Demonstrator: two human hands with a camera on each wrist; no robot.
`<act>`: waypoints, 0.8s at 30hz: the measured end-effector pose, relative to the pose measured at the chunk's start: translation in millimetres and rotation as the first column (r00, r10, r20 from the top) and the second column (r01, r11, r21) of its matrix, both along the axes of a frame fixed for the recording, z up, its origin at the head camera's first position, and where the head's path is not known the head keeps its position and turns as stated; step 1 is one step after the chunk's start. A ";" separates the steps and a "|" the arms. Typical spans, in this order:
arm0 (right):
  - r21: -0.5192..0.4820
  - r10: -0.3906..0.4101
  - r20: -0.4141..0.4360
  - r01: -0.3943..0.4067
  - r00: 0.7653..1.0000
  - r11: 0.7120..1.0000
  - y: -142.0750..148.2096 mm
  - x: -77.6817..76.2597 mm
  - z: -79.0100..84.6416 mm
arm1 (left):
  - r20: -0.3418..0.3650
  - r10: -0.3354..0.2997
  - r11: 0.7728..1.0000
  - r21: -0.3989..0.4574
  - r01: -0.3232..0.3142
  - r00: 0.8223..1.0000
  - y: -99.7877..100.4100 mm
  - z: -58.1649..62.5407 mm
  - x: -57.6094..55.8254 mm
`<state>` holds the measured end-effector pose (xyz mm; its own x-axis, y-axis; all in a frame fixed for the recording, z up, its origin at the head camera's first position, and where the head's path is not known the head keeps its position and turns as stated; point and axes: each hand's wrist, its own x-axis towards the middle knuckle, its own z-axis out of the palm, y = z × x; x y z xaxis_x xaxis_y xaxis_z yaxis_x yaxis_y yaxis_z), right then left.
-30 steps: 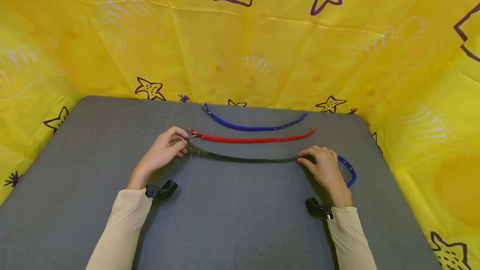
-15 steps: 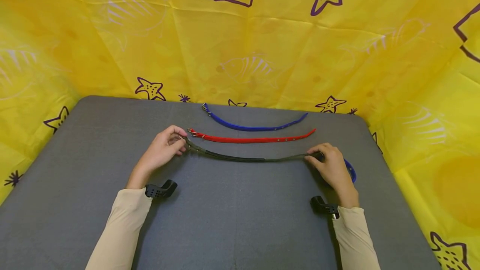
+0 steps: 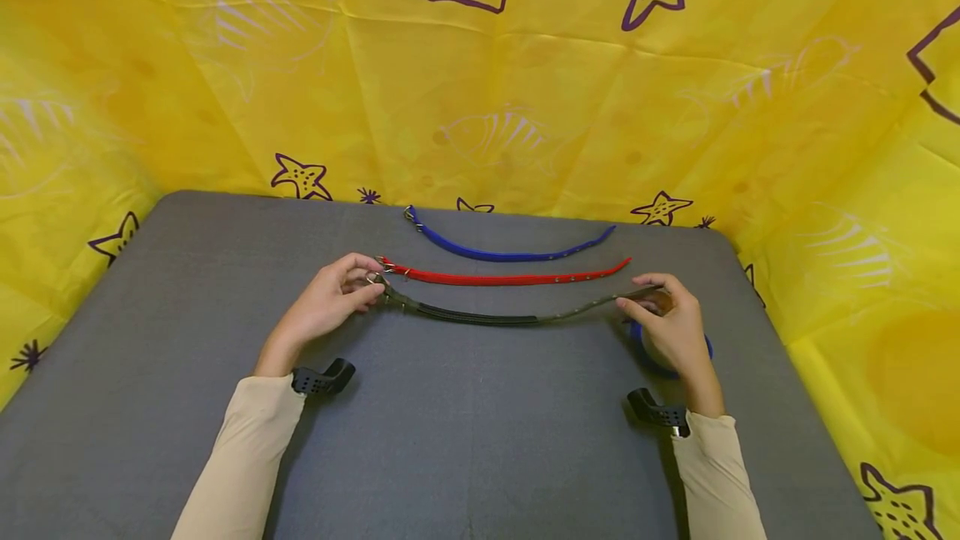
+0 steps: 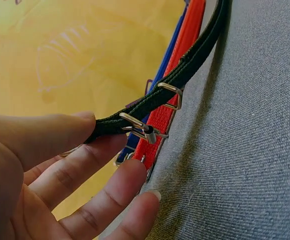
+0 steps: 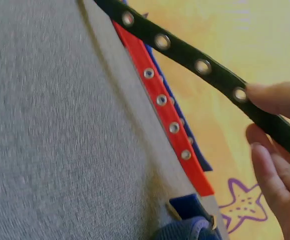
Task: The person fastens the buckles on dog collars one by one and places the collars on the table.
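Observation:
A dark green collar (image 3: pixel 480 319) with metal eyelets and a buckle hangs in a shallow curve between both hands. My left hand (image 3: pixel 337 294) pinches its buckle end between thumb and index finger; the buckle (image 4: pixel 135 122) shows just past the fingertips in the left wrist view. At the other end my right hand (image 3: pixel 671 319) pinches the strap near its eyelets (image 5: pixel 203 66). Just behind lies a red collar (image 3: pixel 495 280), buckle to the left. Farther back lies a blue collar (image 3: pixel 502 256). A second blue collar (image 3: pixel 652 361), curled up, is partly hidden behind the right hand.
Everything lies on a grey cloth-covered table (image 3: pixel 465 440). A yellow curtain (image 3: pixel 480 65) with sea-creature drawings stands along its back and sides. A black wrist camera (image 3: pixel 324 377) is strapped on each forearm.
My right hand has slid right along the green collar toward its tip and lifted that end slightly. The left hand has shifted only a little. The other collars stay put.

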<state>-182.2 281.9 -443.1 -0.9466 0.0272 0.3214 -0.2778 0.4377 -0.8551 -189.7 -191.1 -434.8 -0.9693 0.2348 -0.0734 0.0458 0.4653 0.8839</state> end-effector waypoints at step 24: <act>-0.195 0.063 -0.056 -0.073 0.996 0.978 -31.5 1.3 5.1 | -0.038 0.012 0.998 0.069 -0.009 0.999 16.1 -4.3 -2.1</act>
<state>-180.9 250.4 -438.0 -0.9314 0.0310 0.3626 -0.3451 0.2410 -0.9071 -191.9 -175.0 -439.1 -0.9736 0.2275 -0.0204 0.0754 0.4046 0.9114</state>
